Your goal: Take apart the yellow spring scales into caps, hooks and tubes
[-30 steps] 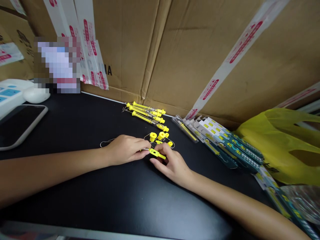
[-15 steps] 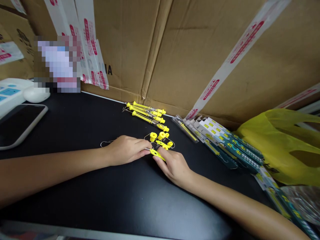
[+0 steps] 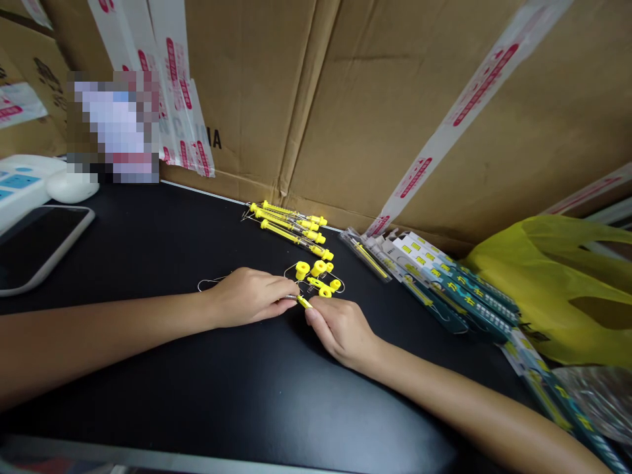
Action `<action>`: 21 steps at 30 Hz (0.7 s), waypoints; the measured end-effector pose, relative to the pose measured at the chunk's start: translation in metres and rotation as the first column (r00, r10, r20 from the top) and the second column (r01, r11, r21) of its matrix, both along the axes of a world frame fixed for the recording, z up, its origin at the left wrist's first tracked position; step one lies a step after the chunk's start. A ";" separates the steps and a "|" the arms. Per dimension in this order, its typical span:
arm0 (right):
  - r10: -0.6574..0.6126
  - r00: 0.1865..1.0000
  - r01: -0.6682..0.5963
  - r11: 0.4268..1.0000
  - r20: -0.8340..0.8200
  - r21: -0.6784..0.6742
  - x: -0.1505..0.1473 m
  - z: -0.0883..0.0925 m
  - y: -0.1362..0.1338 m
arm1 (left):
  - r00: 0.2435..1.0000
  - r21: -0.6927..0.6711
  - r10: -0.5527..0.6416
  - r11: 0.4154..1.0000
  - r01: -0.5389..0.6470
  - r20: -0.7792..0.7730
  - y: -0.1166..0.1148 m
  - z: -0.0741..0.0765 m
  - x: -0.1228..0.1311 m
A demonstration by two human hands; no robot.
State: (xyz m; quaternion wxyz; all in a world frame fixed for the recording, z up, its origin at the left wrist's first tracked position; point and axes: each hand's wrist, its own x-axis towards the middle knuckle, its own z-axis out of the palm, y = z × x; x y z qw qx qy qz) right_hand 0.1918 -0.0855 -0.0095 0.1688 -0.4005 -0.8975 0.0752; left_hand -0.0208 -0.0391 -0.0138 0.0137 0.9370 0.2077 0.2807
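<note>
My left hand is closed on a thin metal spring, with a wire hook sticking out behind the wrist side. My right hand pinches a small yellow plastic piece, whose tip meets the end of the spring between my two hands. Just beyond my fingers lie loose yellow plastic caps, bent wires and small springs on the black table. Farther back rests a row of assembled yellow tubes with springs and hooks, resembling spring scales.
Several printed packages run along the right, beside a yellow plastic bag. A phone, a white rounded object and a power strip sit at the left. Taped cardboard boxes stand behind the table.
My right hand has turned the yellow piece, so it now shows narrow edge-on and less of it is visible. My left hand has hardly moved.
</note>
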 end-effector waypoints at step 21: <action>-0.049 0.981 -0.002 0.964 -0.188 -0.265 0.003 0.003 0.001 | 0.995 0.033 0.040 0.999 -0.037 -0.088 0.000 0.000 0.001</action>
